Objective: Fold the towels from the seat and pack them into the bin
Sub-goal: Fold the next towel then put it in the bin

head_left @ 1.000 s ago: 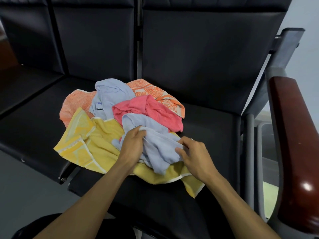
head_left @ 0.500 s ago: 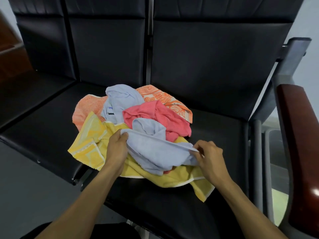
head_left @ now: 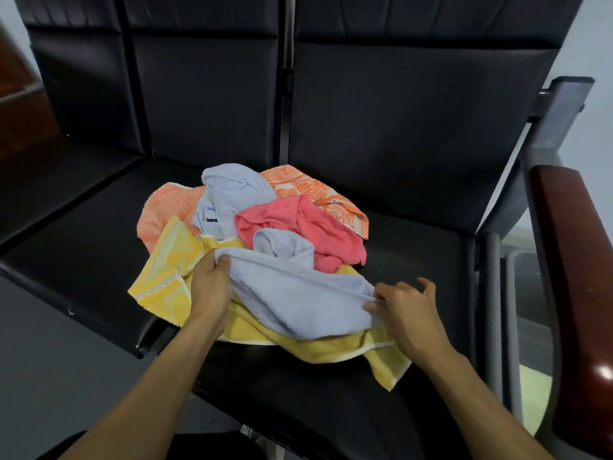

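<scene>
The left hand and right hand each pinch one end of the light blue towel. It hides part of the yellow towel. Bare black seat lies to the right.

Two bare forearms reach forward from the bottom of the frame, converging slightly. The left hand is curled, thumb and fingers pinching a fold of pale blue towel at its upper left end. The right hand, palm down, pinches the same towel's edge with thumb and forefinger, other fingers lifted and loosely spread.
</scene>
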Tool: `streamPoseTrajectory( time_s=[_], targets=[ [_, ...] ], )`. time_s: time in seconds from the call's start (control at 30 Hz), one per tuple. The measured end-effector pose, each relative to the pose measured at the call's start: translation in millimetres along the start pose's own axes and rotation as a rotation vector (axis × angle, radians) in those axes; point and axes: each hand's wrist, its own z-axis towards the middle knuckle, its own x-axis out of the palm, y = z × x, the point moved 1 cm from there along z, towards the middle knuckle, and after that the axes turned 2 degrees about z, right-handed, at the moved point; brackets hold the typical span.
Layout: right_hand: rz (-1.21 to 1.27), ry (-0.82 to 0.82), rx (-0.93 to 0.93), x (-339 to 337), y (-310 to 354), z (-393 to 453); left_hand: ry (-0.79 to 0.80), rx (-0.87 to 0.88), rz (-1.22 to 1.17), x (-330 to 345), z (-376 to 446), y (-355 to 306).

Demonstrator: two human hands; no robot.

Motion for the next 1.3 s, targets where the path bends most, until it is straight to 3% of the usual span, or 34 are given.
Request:
streamPoseTrajectory(
  time_s=[0.23, 0.53, 0.63, 0.77, 0.87, 0.97, 1.13, 1.3],
  targets=[
    [-0.191, 0.091, 0.144, 7, -9, -6, 0.000, 0.004, 0.008, -1, 3, 4],
    [-0.183, -0.228, 0.150, 4, -16, -2, -0.033, 0.042, 0.041, -6, 7, 4],
    [-0.054, -0.296, 0.140, 2, -18, -1, -0.064, 0.080, 0.086, -7, 5, -1],
    [0.336, -0.218, 0.272, -6, -16, -2, -0.098, 0.117, 0.079, -7, 6, -8],
    [0.501, -0.350, 0.335, -25, -12, -9, -0.119, 0.129, 0.058, -7, 1, -22],
    [0.555, -0.480, 0.280, -57, -1, -17, -0.127, 0.152, 0.062, -12, -6, -44],
    [0.506, -0.496, 0.135, -130, 18, -10, -0.135, 0.262, 0.061, -32, -22, -118],
    [0.757, -0.587, 0.159, -209, 49, -10, -0.162, 0.388, 0.052, -61, -34, -191]
  ],
)
